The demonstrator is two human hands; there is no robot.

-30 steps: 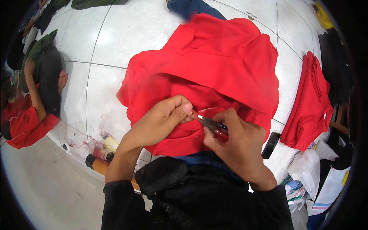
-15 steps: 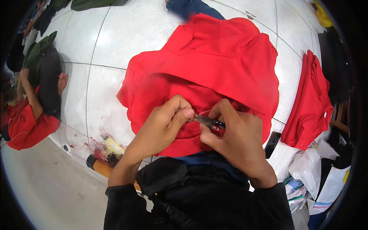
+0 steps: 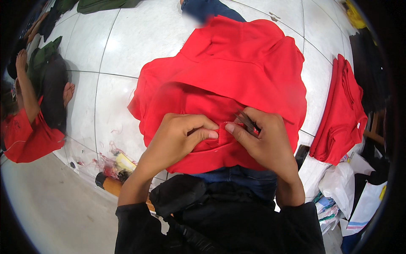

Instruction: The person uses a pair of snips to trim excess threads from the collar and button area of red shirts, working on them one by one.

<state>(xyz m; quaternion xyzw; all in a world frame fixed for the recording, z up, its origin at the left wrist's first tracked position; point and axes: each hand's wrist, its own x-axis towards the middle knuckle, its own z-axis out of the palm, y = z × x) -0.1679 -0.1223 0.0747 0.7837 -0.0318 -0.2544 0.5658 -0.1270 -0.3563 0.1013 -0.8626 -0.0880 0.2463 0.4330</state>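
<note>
A red garment (image 3: 245, 76) is spread across my lap and legs, its opening folded back toward me. My left hand (image 3: 179, 135) pinches a seam of the cloth between thumb and forefinger. Close beside it, my right hand (image 3: 268, 142) presses its thumb on the same seam. Tucked in that right hand are small thread snips (image 3: 248, 121), their dark blades pointing up and left, away from the seam. A bit of red shows on the snips near the palm. The snips' handles are mostly hidden by my fingers.
Folded red garments (image 3: 338, 114) lie on the tiled floor at right, near plastic bags (image 3: 336, 184) and a dark phone (image 3: 301, 155). Thread scraps (image 3: 112, 163) and an orange cylinder (image 3: 112, 184) lie at left. Another person in red (image 3: 31, 137) sits far left.
My right hand has turned the snips' blades up and away from the seam. Its thumb now presses the cloth beside my left fingers. The other person's arm has risen.
</note>
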